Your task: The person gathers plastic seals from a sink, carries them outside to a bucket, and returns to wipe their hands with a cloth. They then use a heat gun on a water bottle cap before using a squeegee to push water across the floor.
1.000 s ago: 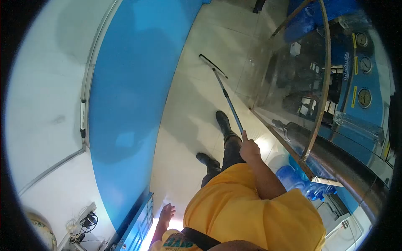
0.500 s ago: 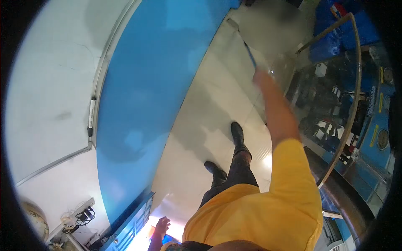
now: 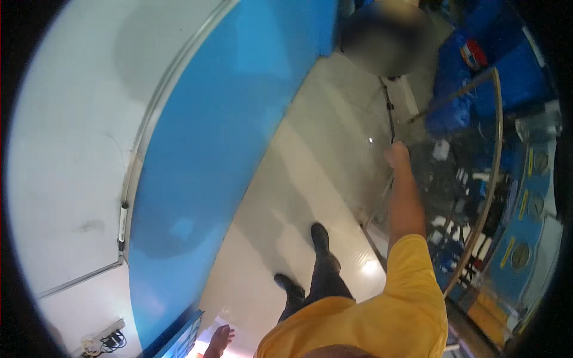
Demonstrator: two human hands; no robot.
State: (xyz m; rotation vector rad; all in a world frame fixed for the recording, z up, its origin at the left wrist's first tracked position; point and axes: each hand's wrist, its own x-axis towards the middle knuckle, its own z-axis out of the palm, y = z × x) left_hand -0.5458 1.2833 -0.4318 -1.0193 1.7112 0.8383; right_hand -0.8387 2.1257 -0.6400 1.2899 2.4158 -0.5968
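My right hand (image 3: pixel 398 154) is stretched forward at the end of my bare forearm, its fingers wrapped round a thin dark stick (image 3: pixel 389 107) that points away from me over the pale floor (image 3: pixel 298 173). The far end of the stick lies near a blurred round patch at the top. My left hand (image 3: pixel 222 338) hangs low at the bottom left, fingers apart and holding nothing, near a blue panel (image 3: pixel 179 339).
On the right stands a glass case (image 3: pixel 495 137) with a metal-edged frame and many small items inside. A blue and white wall (image 3: pixel 197 149) with a marker (image 3: pixel 123 227) runs along the left. A power strip (image 3: pixel 110 339) with cables is at the lower left.
The view has shifted, with my boots now lower in it. My right hand has moved toward the glass case, and the stick has swung from leaning left to nearly straight ahead.
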